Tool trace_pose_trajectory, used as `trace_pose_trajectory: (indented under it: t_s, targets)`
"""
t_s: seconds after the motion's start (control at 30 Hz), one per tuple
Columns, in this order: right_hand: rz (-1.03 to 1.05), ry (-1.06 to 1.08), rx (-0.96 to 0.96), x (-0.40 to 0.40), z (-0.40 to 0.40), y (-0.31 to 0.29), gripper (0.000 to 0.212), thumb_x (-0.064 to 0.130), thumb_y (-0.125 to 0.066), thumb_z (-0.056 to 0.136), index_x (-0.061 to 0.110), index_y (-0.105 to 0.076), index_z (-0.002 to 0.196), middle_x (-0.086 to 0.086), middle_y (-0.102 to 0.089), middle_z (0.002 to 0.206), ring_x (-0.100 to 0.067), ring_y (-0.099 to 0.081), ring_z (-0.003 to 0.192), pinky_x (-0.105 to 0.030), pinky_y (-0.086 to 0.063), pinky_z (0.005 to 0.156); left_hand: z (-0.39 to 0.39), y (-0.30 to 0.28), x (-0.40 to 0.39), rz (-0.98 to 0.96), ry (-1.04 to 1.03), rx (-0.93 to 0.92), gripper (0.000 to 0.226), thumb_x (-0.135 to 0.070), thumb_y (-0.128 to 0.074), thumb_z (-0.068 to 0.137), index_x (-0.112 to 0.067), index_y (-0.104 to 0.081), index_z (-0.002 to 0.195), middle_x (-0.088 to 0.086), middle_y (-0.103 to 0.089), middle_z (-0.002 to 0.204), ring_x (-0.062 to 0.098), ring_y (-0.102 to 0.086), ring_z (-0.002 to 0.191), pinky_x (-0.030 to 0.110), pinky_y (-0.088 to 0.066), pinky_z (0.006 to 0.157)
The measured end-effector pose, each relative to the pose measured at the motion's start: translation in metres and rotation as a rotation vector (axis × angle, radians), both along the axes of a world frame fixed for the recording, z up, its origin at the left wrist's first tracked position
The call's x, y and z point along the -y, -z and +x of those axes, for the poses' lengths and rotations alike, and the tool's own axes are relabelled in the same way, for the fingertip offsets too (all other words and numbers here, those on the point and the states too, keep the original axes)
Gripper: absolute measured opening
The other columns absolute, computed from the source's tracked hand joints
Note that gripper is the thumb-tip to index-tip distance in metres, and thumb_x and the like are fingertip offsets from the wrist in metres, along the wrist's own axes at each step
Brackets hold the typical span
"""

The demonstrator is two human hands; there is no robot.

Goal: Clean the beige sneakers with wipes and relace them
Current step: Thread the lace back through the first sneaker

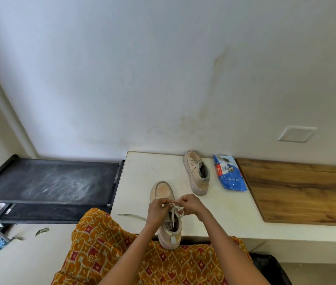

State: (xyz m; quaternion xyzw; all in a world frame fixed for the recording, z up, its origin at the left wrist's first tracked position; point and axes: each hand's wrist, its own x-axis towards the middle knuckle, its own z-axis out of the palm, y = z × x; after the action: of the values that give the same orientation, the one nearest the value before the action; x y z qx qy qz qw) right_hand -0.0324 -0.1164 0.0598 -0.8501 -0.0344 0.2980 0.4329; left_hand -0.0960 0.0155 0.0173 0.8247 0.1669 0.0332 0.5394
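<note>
Both hands (173,208) pinching lace (175,207) over sneaker (166,212).

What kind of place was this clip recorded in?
Most likely a home entryway or shoe-storage corner. A black shoe rack stands beside a low white ledge with a wood-topped bench section against a plain wall, and beige sneakers sit on the ledge by a blue wipes pack.

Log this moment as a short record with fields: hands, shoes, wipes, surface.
hands: left hand and right hand each pinch the lace over the near sneaker
shoes: near sneaker's heel overhangs the ledge's front edge; far sneaker laced, lying apart behind it
wipes: blue wipes pack right of the far sneaker
surface: white ledge; wooden board on its right
</note>
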Motion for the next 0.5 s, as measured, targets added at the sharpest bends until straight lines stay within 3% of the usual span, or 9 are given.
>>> trace_pose_trajectory:
  t_s: [0.07,0.2,0.27,0.33,0.4,0.5]
  targets:
    - [0.062,0.11,0.01,0.001,-0.002,0.003,0.011,0.013,-0.052,0.093,0.009,-0.06,0.087,-0.011,-0.067,0.097,-0.018,-0.065,0.071,-0.029,-0.057,0.06,-0.001,0.0,0.001,0.0,-0.016,0.003,0.016,-0.011,-0.062,0.087,-0.018,-0.074,0.095,-0.006,-0.071,0.094,0.004,-0.063,0.084,0.011,-0.045,0.075]
    - [0.047,0.13,0.056,0.001,-0.005,0.011,0.013,0.02,-0.05,0.095,0.01,-0.058,0.099,-0.009,-0.061,0.108,-0.018,-0.063,0.079,-0.034,-0.057,0.073,-0.003,-0.002,0.001,-0.002,-0.014,0.016,0.013,-0.014,-0.064,0.087,-0.018,-0.074,0.095,-0.007,-0.07,0.092,-0.001,-0.061,0.081,0.007,-0.043,0.073]
    - [-0.041,0.041,0.261,0.0,-0.005,0.008,0.02,0.025,-0.054,0.093,0.017,-0.058,0.111,-0.002,-0.054,0.116,-0.014,-0.058,0.093,-0.03,-0.052,0.083,-0.004,-0.002,0.0,-0.009,-0.015,0.024,0.013,-0.016,-0.065,0.086,-0.018,-0.074,0.096,-0.007,-0.07,0.093,-0.003,-0.06,0.08,0.008,-0.044,0.073]
    - [-0.016,-0.029,0.426,-0.003,-0.007,-0.003,0.029,0.029,-0.059,0.09,0.022,-0.057,0.118,0.006,-0.051,0.121,-0.007,-0.055,0.089,-0.021,-0.046,0.081,-0.003,-0.001,0.0,-0.003,-0.02,0.024,0.014,-0.017,-0.064,0.087,-0.017,-0.074,0.097,-0.006,-0.071,0.094,-0.003,-0.061,0.08,0.01,-0.046,0.074]
    - [0.035,-0.182,0.419,-0.008,-0.009,-0.015,0.038,0.036,-0.063,0.086,0.026,-0.057,0.123,0.01,-0.054,0.123,-0.001,-0.054,0.084,-0.016,-0.043,0.077,-0.003,-0.001,0.0,0.026,-0.029,0.006,0.015,-0.017,-0.061,0.088,-0.015,-0.073,0.099,-0.002,-0.071,0.094,0.001,-0.061,0.077,0.009,-0.045,0.067]
    - [-0.114,-0.443,0.376,-0.013,-0.01,-0.016,0.053,0.047,-0.066,0.08,0.025,-0.056,0.127,0.007,-0.057,0.128,-0.007,-0.054,0.112,-0.022,-0.041,0.09,-0.002,-0.002,-0.002,0.045,-0.007,-0.009,0.02,-0.012,-0.057,0.088,-0.014,-0.073,0.1,0.001,-0.071,0.094,0.004,-0.06,0.076,0.007,-0.044,0.059]
